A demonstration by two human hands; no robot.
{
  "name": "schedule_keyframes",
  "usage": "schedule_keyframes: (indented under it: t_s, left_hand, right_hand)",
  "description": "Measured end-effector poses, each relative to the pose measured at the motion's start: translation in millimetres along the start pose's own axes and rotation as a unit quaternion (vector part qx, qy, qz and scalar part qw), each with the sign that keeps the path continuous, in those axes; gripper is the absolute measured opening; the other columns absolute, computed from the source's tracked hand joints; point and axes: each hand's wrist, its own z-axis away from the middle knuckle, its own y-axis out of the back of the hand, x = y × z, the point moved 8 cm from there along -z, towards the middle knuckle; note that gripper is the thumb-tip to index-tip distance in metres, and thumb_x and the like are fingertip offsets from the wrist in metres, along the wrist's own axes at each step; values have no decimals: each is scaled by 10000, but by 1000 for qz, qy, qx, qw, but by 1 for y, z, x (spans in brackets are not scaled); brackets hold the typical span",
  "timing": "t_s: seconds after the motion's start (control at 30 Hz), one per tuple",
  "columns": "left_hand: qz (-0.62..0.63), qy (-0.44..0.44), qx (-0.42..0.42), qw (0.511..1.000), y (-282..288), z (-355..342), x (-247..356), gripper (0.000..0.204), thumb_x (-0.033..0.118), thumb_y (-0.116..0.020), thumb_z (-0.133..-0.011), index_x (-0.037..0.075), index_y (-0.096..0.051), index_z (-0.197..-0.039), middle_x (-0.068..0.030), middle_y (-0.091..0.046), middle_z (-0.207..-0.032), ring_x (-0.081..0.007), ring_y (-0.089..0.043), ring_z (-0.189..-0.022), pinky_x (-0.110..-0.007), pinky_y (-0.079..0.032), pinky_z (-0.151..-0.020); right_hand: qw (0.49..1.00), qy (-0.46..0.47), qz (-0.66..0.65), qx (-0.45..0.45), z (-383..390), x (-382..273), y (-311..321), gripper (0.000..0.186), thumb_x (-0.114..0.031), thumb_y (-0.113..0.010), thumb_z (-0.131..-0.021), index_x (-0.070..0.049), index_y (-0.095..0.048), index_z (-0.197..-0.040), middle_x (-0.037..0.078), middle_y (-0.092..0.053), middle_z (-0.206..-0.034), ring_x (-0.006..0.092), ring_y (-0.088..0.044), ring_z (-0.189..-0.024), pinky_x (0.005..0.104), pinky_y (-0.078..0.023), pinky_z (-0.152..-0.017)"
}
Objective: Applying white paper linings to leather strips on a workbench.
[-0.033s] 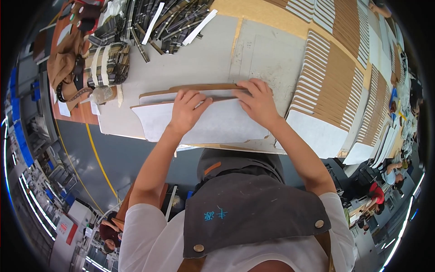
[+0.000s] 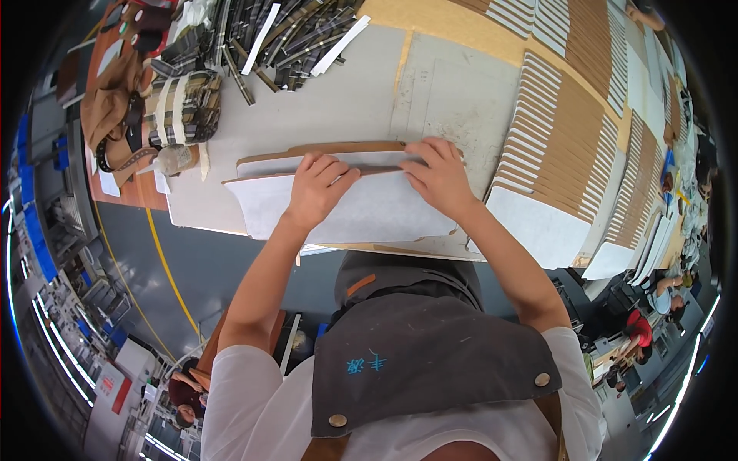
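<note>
In front of me at the table's near edge lies a wide panel [image 2: 346, 211], white on its face with a brown far edge. My left hand [image 2: 317, 190] grips that far edge left of its middle, thumb and fingers closed together. Farther right, my right hand [image 2: 442, 178] pinches the same edge with bent fingers. Just beyond my hands, a second white piece with a brown border [image 2: 269, 163] shows behind the panel. My fingers hide part of the edge between the two pieces.
Fanned rows of brown-and-white panels [image 2: 550, 138] cover the table's right side. Plaid strips [image 2: 288, 38] lie in a heap at the far left. Nearer stand a folded plaid bundle [image 2: 183, 107] and a brown bag [image 2: 115, 100]. A grey table [image 2: 453, 84] lies beneath.
My right fingertips have shifted very slightly along the edge. My left hand and the panel look the same.
</note>
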Motion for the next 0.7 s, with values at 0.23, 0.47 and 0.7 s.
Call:
schedule_keyframes:
  t_s: [0.23, 0.47, 0.7]
  left_hand:
    - [29, 244, -111, 963, 39, 71, -119, 208, 144, -723, -674, 48, -653, -845, -38, -611, -682, -212, -551, -593, -291, -449, -616]
    - [387, 610, -23, 691, 37, 160, -165, 215, 154, -699, -766, -24, -645, -873, -5, -622, -743, -52, -532, -643, -207, -424, -572]
    - [310, 626, -40, 714, 38, 166, -158, 216, 182, -692, -767, -27, -644, -796, -11, -597, -664, -59, -500, -561, -211, -403, -503]
  right_hand:
    - [944, -248, -139, -165, 38, 78, -16, 203, -244, -660, -738, -45, -626, -757, 75, -589, -692, 200, -538, -649, 333, -431, -645]
    - [833, -462, -202, -228, 73, 102, -30, 359, -311, -675, -757, 44, -629, -771, 87, -584, -631, 114, -513, -570, 285, -417, -530]
    - [767, -517, -342, -165, 100, 107, -41, 311, -277, -688, -756, 26, -636, -800, 26, -582, -653, 74, -485, -562, 244, -403, -514]
